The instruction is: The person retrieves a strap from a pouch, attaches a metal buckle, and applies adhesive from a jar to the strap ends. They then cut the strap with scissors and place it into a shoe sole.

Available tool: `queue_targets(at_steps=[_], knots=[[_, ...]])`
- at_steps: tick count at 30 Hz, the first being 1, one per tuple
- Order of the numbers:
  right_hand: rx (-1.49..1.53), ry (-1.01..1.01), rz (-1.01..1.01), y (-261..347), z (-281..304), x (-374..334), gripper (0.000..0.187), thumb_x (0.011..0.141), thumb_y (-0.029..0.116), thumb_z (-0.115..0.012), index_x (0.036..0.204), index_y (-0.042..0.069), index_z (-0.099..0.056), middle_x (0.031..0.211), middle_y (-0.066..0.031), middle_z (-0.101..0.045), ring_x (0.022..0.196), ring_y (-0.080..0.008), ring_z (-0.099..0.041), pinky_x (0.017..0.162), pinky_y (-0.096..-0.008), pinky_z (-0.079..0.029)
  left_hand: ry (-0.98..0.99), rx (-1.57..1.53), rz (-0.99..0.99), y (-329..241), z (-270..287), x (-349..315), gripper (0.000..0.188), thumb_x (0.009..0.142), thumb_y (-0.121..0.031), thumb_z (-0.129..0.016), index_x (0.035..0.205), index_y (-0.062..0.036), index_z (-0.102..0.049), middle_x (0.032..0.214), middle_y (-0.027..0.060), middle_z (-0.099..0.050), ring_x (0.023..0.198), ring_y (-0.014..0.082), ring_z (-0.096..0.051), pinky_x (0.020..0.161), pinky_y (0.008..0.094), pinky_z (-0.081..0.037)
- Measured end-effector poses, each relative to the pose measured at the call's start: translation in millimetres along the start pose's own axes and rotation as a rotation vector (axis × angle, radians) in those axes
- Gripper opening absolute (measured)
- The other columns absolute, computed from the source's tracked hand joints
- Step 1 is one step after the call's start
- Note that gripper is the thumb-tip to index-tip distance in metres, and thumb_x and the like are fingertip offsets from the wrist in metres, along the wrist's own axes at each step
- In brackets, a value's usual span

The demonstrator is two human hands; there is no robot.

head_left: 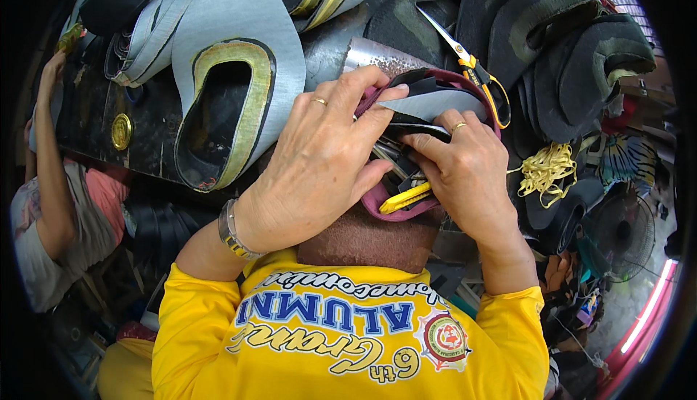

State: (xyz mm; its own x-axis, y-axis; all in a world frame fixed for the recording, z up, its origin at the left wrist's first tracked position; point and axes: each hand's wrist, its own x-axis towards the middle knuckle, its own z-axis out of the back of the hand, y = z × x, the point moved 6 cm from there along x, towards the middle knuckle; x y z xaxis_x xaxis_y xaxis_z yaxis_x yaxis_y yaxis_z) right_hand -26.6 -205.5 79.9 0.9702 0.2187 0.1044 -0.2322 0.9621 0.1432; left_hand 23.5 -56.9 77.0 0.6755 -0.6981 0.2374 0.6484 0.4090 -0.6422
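A maroon-edged pouch or container (397, 215) lies in front of me with tools and dark scraps inside. A yellow utility knife (406, 198) pokes out near its front edge. My left hand (323, 149) reaches over its left side, fingers stretched onto the black and grey material and thumb apart. Inside the opening, a grey-and-black piece of sheet material (443, 104) runs between both hands. My right hand (468, 164) closes on that piece from the right, with some fingertips hidden. Orange-and-black handled scissors (475, 73) lie just beyond the pouch.
A grey padded piece with a yellowish curved edge (239, 73) lies at left on the black worktop (91, 128). Dark curved pieces (552, 44) pile up at right. Yellow strips (548, 171) bunch near my right hand. A fan (621, 233) stands right; another person's arm (51, 146) shows left.
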Motion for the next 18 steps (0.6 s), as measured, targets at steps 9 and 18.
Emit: queue_targets(at_steps=[9, 18], knots=[[0.021, 0.034, 0.084, -3.6, -0.8, -1.0, 0.023, 0.072, 0.01, -0.079, 0.095, 0.013, -0.079, 0.094, -0.0066, -0.062, 0.087, -0.0274, -0.061, 0.074, -0.0402, -0.047, -0.028, 0.02, -0.005, 0.2, -1.3, -3.7, 0.076, 0.068, -0.007, -0.085, 0.139, -0.0064, -0.058, 0.133, 0.0142, -0.051, 0.121, 0.0333, -0.054, 0.101, 0.0424, -0.043], [0.104, 0.016, 0.027, -6.7, -3.6, -1.2, 0.02, 0.071, 0.006, -0.079, 0.088, 0.009, -0.069, 0.093, -0.0074, -0.059, 0.09, -0.0291, -0.059, 0.077, -0.0424, -0.047, -0.052, 0.039, -0.019, 2.5, -5.8, -4.5, 0.071, 0.072, -0.011, -0.085, 0.137, -0.0052, -0.059, 0.134, 0.0148, -0.051, 0.12, 0.0347, -0.055, 0.103, 0.0421, -0.045]])
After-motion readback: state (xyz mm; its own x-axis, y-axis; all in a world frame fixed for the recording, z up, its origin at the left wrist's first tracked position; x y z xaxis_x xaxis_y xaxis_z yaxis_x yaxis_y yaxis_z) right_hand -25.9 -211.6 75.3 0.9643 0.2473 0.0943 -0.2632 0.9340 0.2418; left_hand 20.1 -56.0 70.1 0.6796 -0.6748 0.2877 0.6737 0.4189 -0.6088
